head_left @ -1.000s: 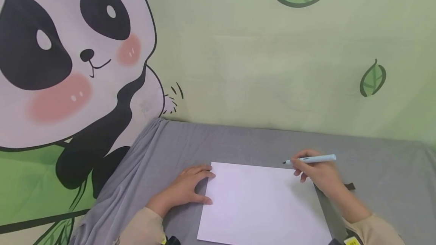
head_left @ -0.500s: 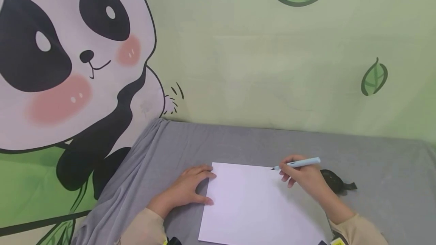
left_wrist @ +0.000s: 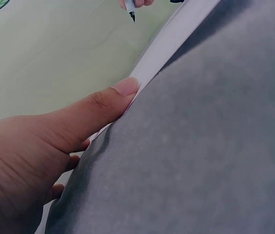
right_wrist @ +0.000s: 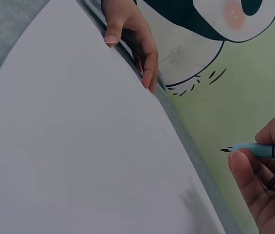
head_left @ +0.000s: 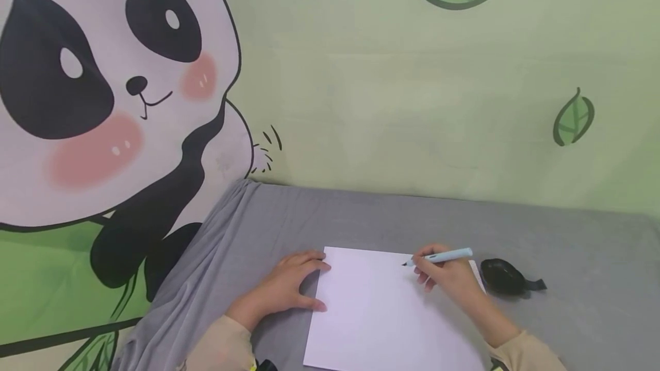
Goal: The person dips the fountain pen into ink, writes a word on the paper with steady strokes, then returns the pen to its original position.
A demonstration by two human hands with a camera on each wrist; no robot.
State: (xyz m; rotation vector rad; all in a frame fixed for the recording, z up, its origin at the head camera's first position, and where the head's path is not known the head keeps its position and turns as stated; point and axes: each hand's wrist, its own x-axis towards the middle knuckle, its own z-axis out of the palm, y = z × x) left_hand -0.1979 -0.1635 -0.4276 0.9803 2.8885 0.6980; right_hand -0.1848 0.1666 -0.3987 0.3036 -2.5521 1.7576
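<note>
**While the pen [head_left: 447, 255] is hovering, the paper [head_left: 376, 314] is lying beneath it**

The right hand [head_left: 447, 276] is pinching the pen above the paper's far right part, tip pointing left. The left hand [head_left: 283, 284], loosely spread, is resting its thumb and fingertips on the left edge. Farther right, a black object [head_left: 501, 277] is lying on gray cloth [head_left: 361, 213].

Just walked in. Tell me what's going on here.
A person has a pen and paper in hand. Their left hand touches the left edge of a white sheet, while their right hand holds a light blue pen, its dark tip just off the paper. No marks show on the visible part. A black object lies to the right on the grey cloth.
</note>
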